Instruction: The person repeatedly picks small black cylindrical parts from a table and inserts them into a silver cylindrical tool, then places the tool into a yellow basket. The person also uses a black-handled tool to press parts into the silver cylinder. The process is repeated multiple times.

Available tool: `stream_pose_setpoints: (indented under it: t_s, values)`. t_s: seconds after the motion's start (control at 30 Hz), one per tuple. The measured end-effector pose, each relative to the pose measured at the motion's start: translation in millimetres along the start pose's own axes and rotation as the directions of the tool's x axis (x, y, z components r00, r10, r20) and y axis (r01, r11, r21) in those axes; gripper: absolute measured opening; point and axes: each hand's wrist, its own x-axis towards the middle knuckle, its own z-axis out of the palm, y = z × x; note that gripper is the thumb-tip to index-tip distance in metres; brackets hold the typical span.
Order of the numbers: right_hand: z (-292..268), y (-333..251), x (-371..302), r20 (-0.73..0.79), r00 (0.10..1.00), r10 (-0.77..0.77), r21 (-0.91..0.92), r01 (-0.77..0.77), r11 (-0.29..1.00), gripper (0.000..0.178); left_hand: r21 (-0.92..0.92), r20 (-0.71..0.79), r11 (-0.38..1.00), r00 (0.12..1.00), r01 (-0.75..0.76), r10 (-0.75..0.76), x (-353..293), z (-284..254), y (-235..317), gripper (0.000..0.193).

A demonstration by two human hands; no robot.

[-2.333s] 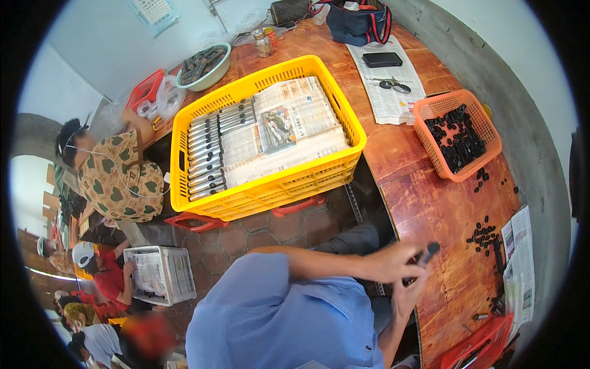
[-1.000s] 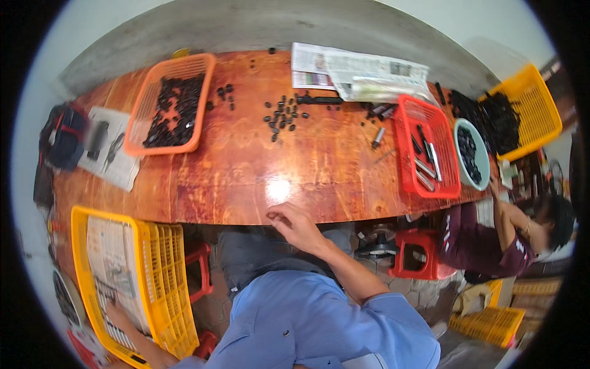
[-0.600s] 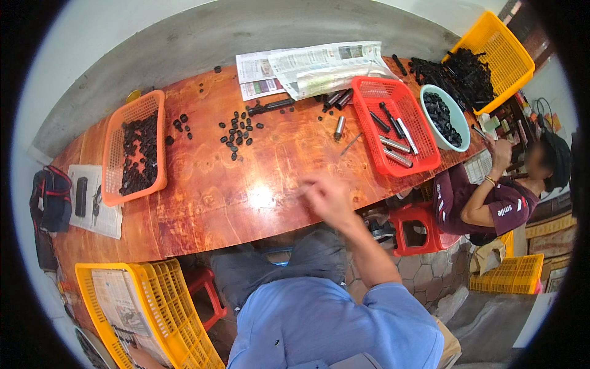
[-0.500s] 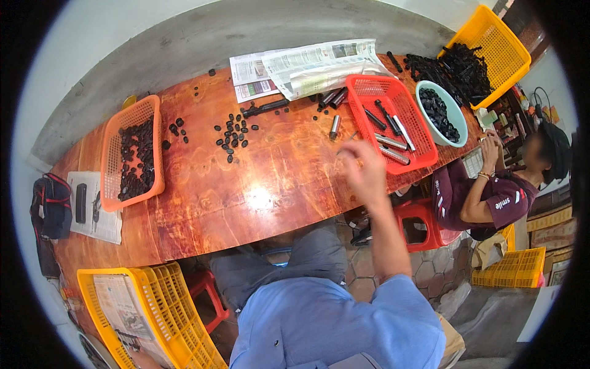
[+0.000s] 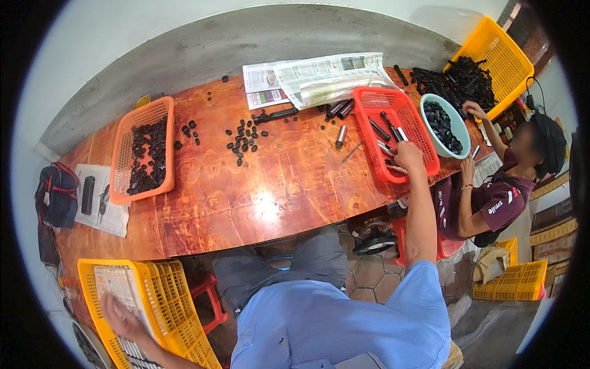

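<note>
My right hand (image 5: 409,157) reaches into the red basket (image 5: 433,161), fingers curled down among silver and black tubes. A pale tube (image 5: 402,133) shows just above its knuckles. What the fingertips hold, if anything, is hidden. At the lower left, my left hand (image 5: 123,320) hovers over a yellow crate (image 5: 175,301), fingers stretched out and holding nothing visible. Newspaper (image 5: 114,286) lines that crate, and a row of silver tubes lies in it, partly behind my wrist. On the table left of the red basket, a short silver tube (image 5: 341,137) lies near a thin rod (image 5: 351,152).
Small black oval pieces (image 5: 244,138) lie mid-table near newspaper sheets (image 5: 332,77). An orange basket (image 5: 169,154) of black pieces stands left. At right are a pale blue bowl (image 5: 466,138), a tipped yellow crate (image 5: 513,55) spilling black parts, and a seated co-worker (image 5: 491,203).
My right hand has moved right, from above the table into the red basket. The left hand has risen into fuller view over the yellow crate. The co-worker's hand now reaches toward the black parts.
</note>
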Motion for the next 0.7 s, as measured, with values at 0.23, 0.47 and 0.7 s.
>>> stream_pose_setpoints:
  t_s: [0.23, 0.47, 0.7]
  values:
    - [-19, 11, -6, -0.115, 0.993, -0.027, -0.107, 0.015, 0.994, 0.02, -0.634, 0.184, 0.773, 0.966, -0.023, 0.18, 18, 71, 172, 0.023]
    - [-100, -59, -121, -0.519, 0.852, -0.076, 0.459, 0.352, 0.815, 0.021, -0.885, 0.418, 0.335, 0.869, 0.324, 0.264, 10, 100, 286, 0.014]
    - [-45, -174, -196, -0.539, 0.761, -0.363, 0.572, 0.646, 0.505, 0.026, -0.433, 0.668, -0.372, 0.57, 0.821, 0.479, 41, 131, 357, 0.041]
